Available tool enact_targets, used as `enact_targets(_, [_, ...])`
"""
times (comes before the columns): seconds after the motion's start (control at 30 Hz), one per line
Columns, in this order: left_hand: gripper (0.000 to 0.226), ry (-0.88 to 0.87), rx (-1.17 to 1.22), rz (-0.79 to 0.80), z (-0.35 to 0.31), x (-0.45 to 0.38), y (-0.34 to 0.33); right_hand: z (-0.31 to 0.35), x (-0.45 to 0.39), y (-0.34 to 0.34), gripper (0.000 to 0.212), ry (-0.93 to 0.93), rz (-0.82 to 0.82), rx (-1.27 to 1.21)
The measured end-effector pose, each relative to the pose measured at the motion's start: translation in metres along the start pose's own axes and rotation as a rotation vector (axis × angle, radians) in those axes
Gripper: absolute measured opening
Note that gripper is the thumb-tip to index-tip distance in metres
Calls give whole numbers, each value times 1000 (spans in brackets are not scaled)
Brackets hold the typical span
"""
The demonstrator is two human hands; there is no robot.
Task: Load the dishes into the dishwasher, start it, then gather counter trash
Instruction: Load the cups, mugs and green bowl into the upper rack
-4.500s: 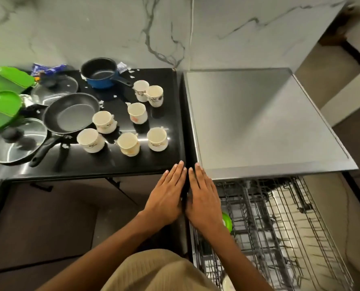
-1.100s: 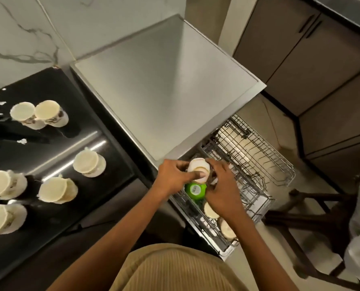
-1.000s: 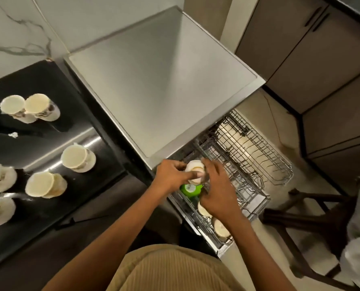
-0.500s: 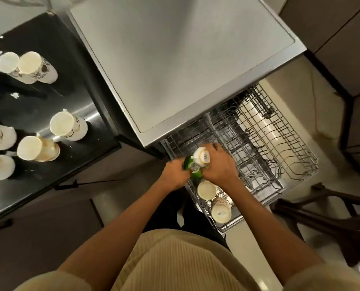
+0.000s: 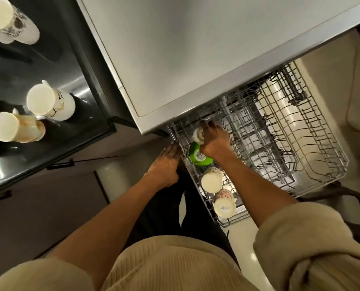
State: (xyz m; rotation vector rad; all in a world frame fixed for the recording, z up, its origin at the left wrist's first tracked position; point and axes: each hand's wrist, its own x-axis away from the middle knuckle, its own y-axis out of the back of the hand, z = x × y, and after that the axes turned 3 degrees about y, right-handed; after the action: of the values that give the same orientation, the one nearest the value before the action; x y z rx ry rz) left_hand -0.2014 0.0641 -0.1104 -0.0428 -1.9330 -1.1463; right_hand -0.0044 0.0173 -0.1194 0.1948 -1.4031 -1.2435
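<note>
The dishwasher's wire rack point(image 5: 313, 143) is pulled out below the steel top point(image 5: 196, 49). My right hand point(image 5: 214, 139) grips a cream cup point(image 5: 198, 134) upside down at the rack's near-left corner, under the top's edge. A green cup point(image 5: 198, 157) lies just in front of it, then two more cream cups point(image 5: 211, 180) point(image 5: 224, 203) along the rack's left side. My left hand point(image 5: 166, 166) hangs just outside the rack's left rim, fingers relaxed, holding nothing. Several cream cups point(image 5: 48, 101) stand on the black counter point(image 5: 48, 143) at the left.
The rest of the rack holds only bare tines. A dark wooden stool point(image 5: 359, 198) stands right of the rack. Cabinet fronts point(image 5: 48, 206) run under the black counter, and pale floor shows beneath the rack.
My left hand has let go of the cup and drawn back outside the rack. My right hand has pushed the cream cup deeper, behind the green cup. The view has tilted further down.
</note>
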Motion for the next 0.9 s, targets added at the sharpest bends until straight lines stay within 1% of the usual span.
enact_targets(0.13, [97,-6,23,-9,-1,0,-9,7,-22,-17,95,35,-11,44])
enact_targets(0.3, [101,18,28,5,-3,-1,-13,10,-47,-37,100,33,-42,-67])
enact_targets(0.37, [103,25,43,10,-4,-2,-14,11,-57,-44,96,-22,-56,-128])
enact_targets(0.4, [103,27,45,11,-5,-2,-14,11,-62,-49,91,-38,-56,-118])
enact_targets(0.47, [103,35,54,21,-9,-3,-14,12,-72,-56,81,-57,-24,-18])
enact_targets(0.5, [103,43,57,24,-10,-3,-14,13,-74,-56,81,-78,-8,0])
enact_targets(0.57, [104,53,54,20,-11,-3,-13,16,-82,-60,81,-124,7,-55])
enact_targets(0.6, [104,54,54,21,-11,-3,-12,17,-86,-62,83,-133,9,-90])
enact_targets(0.7, [103,49,61,24,-10,-2,-11,27,-91,-68,101,-164,2,-184])
enact_targets(0.77, [101,52,65,22,-10,-1,-10,34,-86,-66,104,-211,-16,-266])
enact_targets(0.83, [101,56,67,25,-11,-1,-9,39,-75,-57,98,-199,-53,-256])
enact_targets(0.9, [102,61,74,25,-12,-1,-9,39,-69,-53,82,-95,-29,-206])
